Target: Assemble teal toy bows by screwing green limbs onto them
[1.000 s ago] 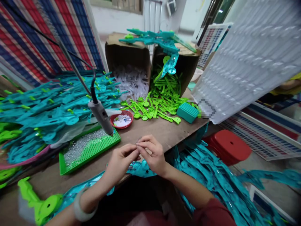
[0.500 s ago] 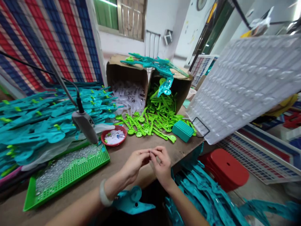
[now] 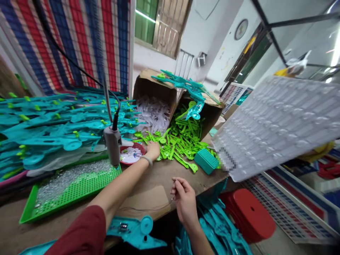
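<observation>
My left hand [image 3: 153, 150] reaches forward to the near left edge of a pile of lime-green plastic parts [image 3: 172, 148], beside a red basket [image 3: 144, 150] of small white pieces. Its fingertips are lost among the parts, so its grip is unclear. Over the table's front edge, my right hand [image 3: 183, 198] is closed with its fingers curled; a tiny thing shows at the fingertips, too small to name. Below my left forearm lies a teal plastic piece [image 3: 132, 228] with a round disc and a small metal fitting.
A green tray [image 3: 77, 196] of small metal parts lies left, under a hanging grey power tool [image 3: 113, 145]. Teal pieces [image 3: 53, 124] are heaped behind it. Two cardboard boxes [image 3: 154, 79] stand at the back. A teal block [image 3: 205, 161] and a red stool [image 3: 249, 212] are right.
My hands were together at the fingertips; now they are apart. The left has moved forward to the green parts, while the right stays near the table edge. The view has shifted.
</observation>
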The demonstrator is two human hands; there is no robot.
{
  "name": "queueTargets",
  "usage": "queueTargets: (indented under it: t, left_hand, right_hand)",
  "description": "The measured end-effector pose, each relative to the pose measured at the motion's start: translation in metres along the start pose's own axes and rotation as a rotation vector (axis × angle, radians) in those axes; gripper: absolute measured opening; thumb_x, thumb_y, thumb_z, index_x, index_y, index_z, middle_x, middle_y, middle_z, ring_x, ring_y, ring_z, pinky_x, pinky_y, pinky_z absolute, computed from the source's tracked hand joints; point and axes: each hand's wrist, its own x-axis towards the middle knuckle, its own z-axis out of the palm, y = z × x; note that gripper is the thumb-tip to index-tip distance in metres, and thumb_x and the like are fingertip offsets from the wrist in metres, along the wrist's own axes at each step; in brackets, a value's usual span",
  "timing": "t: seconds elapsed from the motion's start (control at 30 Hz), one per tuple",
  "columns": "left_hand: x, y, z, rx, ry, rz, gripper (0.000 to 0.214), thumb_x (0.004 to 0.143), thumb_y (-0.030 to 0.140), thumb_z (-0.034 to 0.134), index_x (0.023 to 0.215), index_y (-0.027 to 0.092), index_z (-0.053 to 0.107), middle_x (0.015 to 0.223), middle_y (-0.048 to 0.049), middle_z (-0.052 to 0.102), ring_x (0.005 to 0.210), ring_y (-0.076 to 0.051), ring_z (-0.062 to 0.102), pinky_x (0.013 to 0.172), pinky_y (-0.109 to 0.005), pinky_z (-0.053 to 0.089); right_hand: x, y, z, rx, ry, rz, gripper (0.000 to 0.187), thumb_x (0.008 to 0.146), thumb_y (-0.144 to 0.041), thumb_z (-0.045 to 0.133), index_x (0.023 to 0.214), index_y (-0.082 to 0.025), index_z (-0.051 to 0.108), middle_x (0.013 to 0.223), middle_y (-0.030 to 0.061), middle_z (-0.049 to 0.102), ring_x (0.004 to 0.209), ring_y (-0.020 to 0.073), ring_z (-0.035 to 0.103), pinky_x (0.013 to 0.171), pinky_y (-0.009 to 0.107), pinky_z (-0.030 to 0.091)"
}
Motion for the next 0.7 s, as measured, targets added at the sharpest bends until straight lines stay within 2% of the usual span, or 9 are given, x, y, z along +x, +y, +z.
queueTargets:
  t: [0.1, 0.2, 0.27, 0.33, 0.37, 0.43, 0.53, 0.6, 0.7]
  left_hand:
    - [-0.003, -0.005, -0.012, -0.016, 0.039, 0.009, 0.042, 0.095, 0.038, 0.065, 0.129, 0.015, 0.059, 0.131, -0.0124, 0.061, 0.114, -0.026, 0.063, 0.095, -0.047, 0.056]
    - [-0.02, -0.015, -0.032, -0.074, 0.029, 0.018, 0.039, 0.094, 0.037, 0.065, 0.127, 0.016, 0.06, 0.128, -0.0107, 0.063, 0.111, -0.024, 0.064, 0.093, -0.046, 0.056]
    - [-0.047, -0.025, -0.045, -0.132, 0.002, 0.032, 0.034, 0.094, 0.032, 0.063, 0.123, 0.014, 0.061, 0.122, -0.0103, 0.066, 0.105, -0.023, 0.066, 0.088, -0.041, 0.057]
    - [-0.087, -0.04, -0.056, -0.2, -0.071, 0.046, 0.031, 0.089, 0.027, 0.06, 0.115, 0.011, 0.064, 0.11, -0.0103, 0.07, 0.096, -0.022, 0.068, 0.078, -0.033, 0.056]
    - [-0.11, -0.05, -0.062, -0.234, -0.122, 0.045, 0.032, 0.085, 0.027, 0.06, 0.113, 0.011, 0.065, 0.104, -0.0096, 0.072, 0.092, -0.021, 0.068, 0.072, -0.03, 0.055]
    - [-0.157, -0.071, -0.075, -0.315, -0.245, 0.032, 0.043, 0.076, 0.028, 0.062, 0.117, 0.014, 0.064, 0.102, -0.0074, 0.073, 0.089, -0.021, 0.069, 0.066, -0.028, 0.053]
    - [-0.213, -0.102, -0.096, -0.479, -0.491, -0.005, 0.052, 0.071, 0.026, 0.06, 0.122, 0.021, 0.067, 0.111, -0.0057, 0.074, 0.099, -0.023, 0.069, 0.077, -0.031, 0.055]
    - [-0.235, -0.118, -0.109, -0.55, -0.575, -0.04, 0.052, 0.07, 0.025, 0.058, 0.12, 0.024, 0.07, 0.118, -0.0047, 0.074, 0.108, -0.025, 0.067, 0.086, -0.034, 0.055]
    - [-0.247, -0.133, -0.124, -0.602, -0.598, -0.074, 0.048, 0.068, 0.025, 0.058, 0.114, 0.026, 0.073, 0.113, -0.0034, 0.075, 0.108, -0.026, 0.066, 0.087, -0.033, 0.055]
  right_hand:
    - [0.009, 0.004, -0.01, -0.192, -0.03, -0.059, 0.034, 0.078, -0.044, 0.076, 0.096, -0.016, 0.078, 0.069, 0.0028, 0.067, 0.06, 0.0138, 0.059, 0.05, 0.024, 0.04]
    - [0.027, 0.001, -0.009, -0.318, -0.089, -0.16, 0.029, 0.079, -0.04, 0.074, 0.094, -0.016, 0.077, 0.079, 0.0049, 0.07, 0.062, 0.015, 0.062, 0.055, 0.027, 0.047]
    - [0.038, -0.006, -0.002, -0.333, -0.124, -0.203, 0.025, 0.08, -0.038, 0.073, 0.092, -0.017, 0.076, 0.081, 0.0038, 0.069, 0.066, 0.0153, 0.063, 0.063, 0.03, 0.052]
    - [0.044, -0.016, 0.008, -0.342, -0.186, -0.233, 0.02, 0.08, -0.036, 0.073, 0.089, -0.019, 0.076, 0.083, 0.0029, 0.067, 0.073, 0.016, 0.064, 0.069, 0.031, 0.053]
    - [0.043, -0.021, 0.013, -0.378, -0.257, -0.273, 0.018, 0.082, -0.035, 0.071, 0.09, -0.02, 0.076, 0.084, 0.003, 0.066, 0.077, 0.0164, 0.063, 0.072, 0.031, 0.053]
    - [0.035, -0.031, 0.025, -0.514, -0.486, -0.405, 0.017, 0.088, -0.032, 0.067, 0.094, -0.021, 0.077, 0.089, 0.0041, 0.064, 0.083, 0.0167, 0.061, 0.078, 0.031, 0.052]
    - [0.012, -0.041, 0.042, -0.734, -0.917, -0.609, 0.023, 0.099, -0.027, 0.053, 0.103, -0.022, 0.075, 0.094, 0.0057, 0.061, 0.087, 0.0166, 0.06, 0.081, 0.031, 0.05]
    - [-0.002, -0.044, 0.054, -0.795, -1.105, -0.644, 0.024, 0.101, -0.025, 0.048, 0.106, -0.021, 0.072, 0.098, 0.0066, 0.061, 0.091, 0.0173, 0.059, 0.081, 0.031, 0.05]
    - [-0.012, -0.044, 0.074, -0.876, -1.236, -0.669, 0.023, 0.102, -0.024, 0.047, 0.107, -0.02, 0.069, 0.098, 0.0066, 0.059, 0.091, 0.0178, 0.057, 0.08, 0.031, 0.049]
